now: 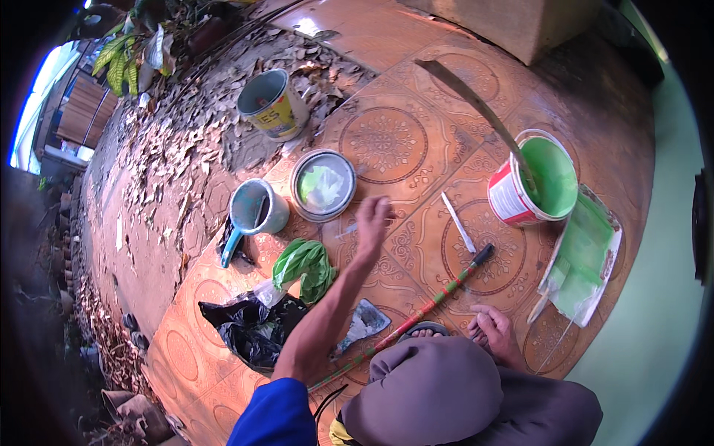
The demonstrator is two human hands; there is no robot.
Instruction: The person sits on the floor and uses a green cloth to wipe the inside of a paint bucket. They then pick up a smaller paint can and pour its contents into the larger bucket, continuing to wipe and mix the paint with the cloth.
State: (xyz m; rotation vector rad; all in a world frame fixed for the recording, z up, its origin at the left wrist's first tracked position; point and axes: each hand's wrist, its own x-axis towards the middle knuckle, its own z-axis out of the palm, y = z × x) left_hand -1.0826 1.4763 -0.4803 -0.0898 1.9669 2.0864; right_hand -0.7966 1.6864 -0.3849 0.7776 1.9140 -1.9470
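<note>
My left hand (374,223) reaches out over the tiles, beside a round paint-can lid (303,182) smeared with green. Its fingers are loosely apart and nothing shows in them. By my knee, my right hand (497,333) is closed with curled fingers; whatever it may hold is hidden. A red and green striped pole (420,316) with a black tip lies between my arms. Beyond it rests a thin white stick (457,221). To the right stands a bucket of green paint (554,178) with a long wooden stick (476,100) leaning in it.
A green-coated paint tray (580,260) lies by the pale green wall (669,223). On the left are a blue-handled pot (256,208), a green plastic bag (309,267), a black bag (249,327) and a paint-stained piece (364,323). A grey bucket (275,108) stands near dry leaves.
</note>
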